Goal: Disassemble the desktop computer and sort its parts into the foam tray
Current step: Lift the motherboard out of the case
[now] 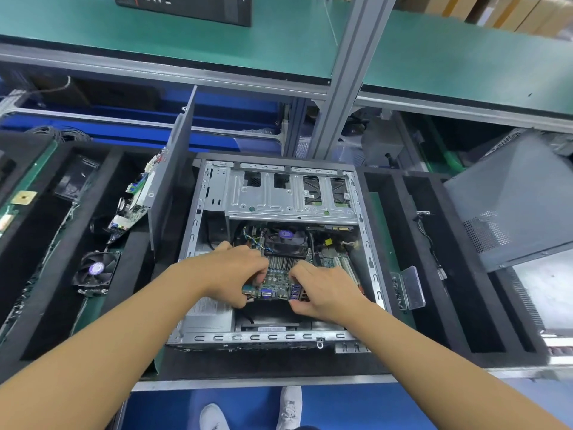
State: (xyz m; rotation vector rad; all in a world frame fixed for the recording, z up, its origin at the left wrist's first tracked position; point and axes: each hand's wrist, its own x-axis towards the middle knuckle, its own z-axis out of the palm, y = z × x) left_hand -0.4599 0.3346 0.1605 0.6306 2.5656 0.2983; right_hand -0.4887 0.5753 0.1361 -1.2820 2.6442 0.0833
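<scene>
An open grey desktop case [217, 187] lies on its side in the middle of the bench. Inside it sits the motherboard [276, 279] with a black CPU fan [286, 238] over a finned heatsink. My left hand [235, 268] grips the motherboard's near left edge by the port block. My right hand [322, 290] grips its near right edge beside the blue ports. A black foam tray [46, 243] on the left holds another motherboard [136, 200] standing on edge and a loose fan [96, 270]. Another foam tray [465, 274] lies on the right.
A grey side panel [170, 169] stands upright against the case's left side. A perforated metal cover [511, 203] leans at the right. A clear plastic piece [412, 287] sits by the case's right wall. An aluminium post [344, 72] rises behind the case. My shoes [290, 405] show below the bench edge.
</scene>
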